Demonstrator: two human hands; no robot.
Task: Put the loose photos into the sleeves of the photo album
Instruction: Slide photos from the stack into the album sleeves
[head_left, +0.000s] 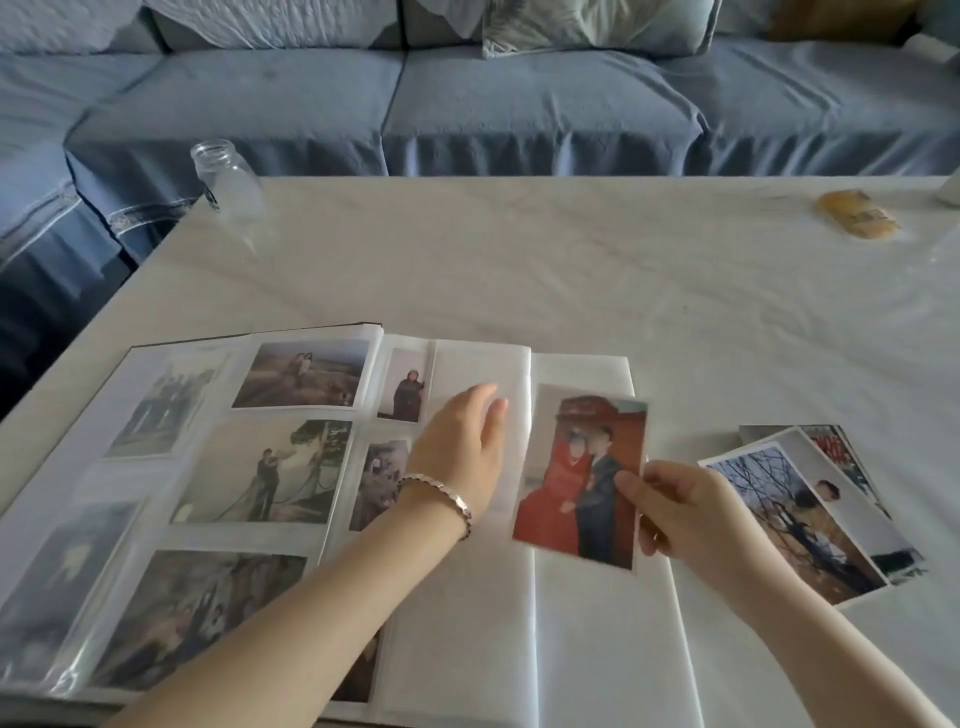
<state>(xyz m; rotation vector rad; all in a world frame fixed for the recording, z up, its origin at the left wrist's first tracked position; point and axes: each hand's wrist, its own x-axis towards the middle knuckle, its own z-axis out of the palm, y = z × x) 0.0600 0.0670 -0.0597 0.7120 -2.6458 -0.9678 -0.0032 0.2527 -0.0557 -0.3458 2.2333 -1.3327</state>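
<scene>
The right hand (675, 514) pinched the loose photo (579, 467) at its edge, thumb on top; light, glossy and easily creased, I'd judge. The left hand (462, 447) lay on the photo album (208, 467), fingers straight and together, the print just right of them

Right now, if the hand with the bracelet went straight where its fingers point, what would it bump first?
Probably nothing. The left hand points away and slightly right, across an empty album sleeve. Beyond that lies only bare table, as far as the picture shows, then the sofa.
</scene>
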